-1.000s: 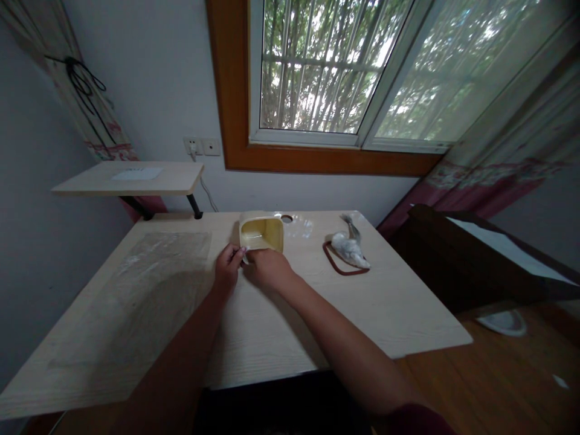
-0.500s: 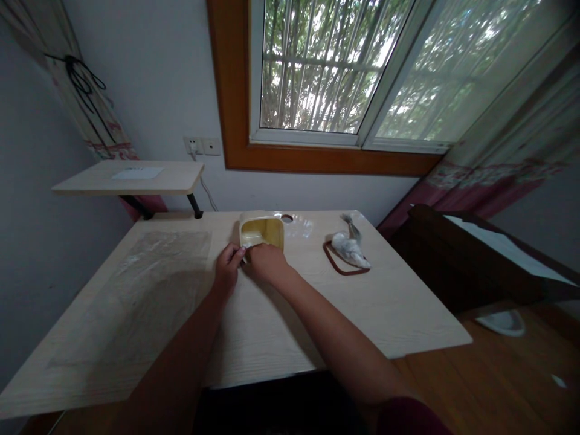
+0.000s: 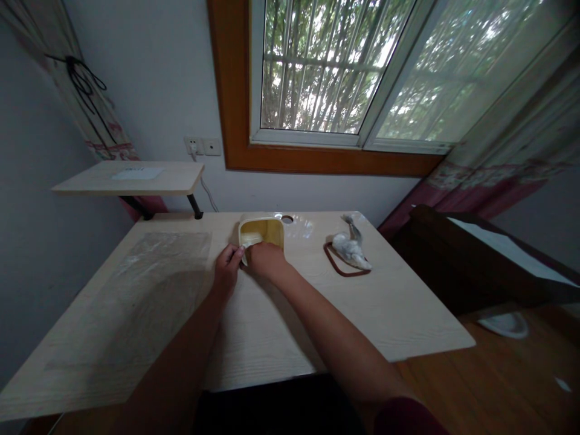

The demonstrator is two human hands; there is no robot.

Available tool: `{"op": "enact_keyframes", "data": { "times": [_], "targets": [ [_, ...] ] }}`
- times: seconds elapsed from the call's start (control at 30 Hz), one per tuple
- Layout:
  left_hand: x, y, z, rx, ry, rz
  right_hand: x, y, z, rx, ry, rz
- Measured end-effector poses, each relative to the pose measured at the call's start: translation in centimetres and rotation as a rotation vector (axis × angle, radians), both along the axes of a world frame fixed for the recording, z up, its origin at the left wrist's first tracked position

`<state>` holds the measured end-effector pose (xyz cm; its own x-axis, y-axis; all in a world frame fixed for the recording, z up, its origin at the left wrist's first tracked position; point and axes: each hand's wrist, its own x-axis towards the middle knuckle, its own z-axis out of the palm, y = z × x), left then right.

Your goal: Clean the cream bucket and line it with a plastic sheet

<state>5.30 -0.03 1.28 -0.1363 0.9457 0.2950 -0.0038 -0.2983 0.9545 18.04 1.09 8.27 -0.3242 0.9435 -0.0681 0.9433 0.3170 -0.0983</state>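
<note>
A yellow rectangular container (image 3: 261, 225) with a pale rim stands at the back middle of the table, its hollow facing me. My left hand (image 3: 229, 261) pinches the container's near left corner between thumb and fingers. My right hand (image 3: 266, 258) reaches over the near side, its curled fingers at or inside the hollow close to that same corner. Those fingertips are hidden, so what they hold cannot be made out. Something whitish shows in the container beside them.
To the right lie a bunched whitish plastic bag (image 3: 348, 246) and a reddish-brown frame-like loop (image 3: 333, 263). A clear plastic sheet (image 3: 149, 296) covers the table's left part. A raised shelf (image 3: 181, 175) stands at back left, and a dark piece of furniture (image 3: 435, 260) is beyond the right edge.
The right hand has shifted very slightly at the container's near left corner, and the container tips a touch toward me. The left hand keeps its hold.
</note>
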Motion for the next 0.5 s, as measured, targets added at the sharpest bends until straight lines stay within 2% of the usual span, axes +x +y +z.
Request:
{"op": "enact_keyframes", "data": {
  "times": [0.2,0.5],
  "targets": [
    [0.0,-0.1,0.2,-0.015,0.014,0.013,-0.6,1.5,0.0,-0.12,-0.013,-0.068],
    [0.3,-0.4,0.5,-0.034,0.01,0.026,-1.2,3.8,-0.8,-0.195,-0.043,-0.152]
  ]
}}
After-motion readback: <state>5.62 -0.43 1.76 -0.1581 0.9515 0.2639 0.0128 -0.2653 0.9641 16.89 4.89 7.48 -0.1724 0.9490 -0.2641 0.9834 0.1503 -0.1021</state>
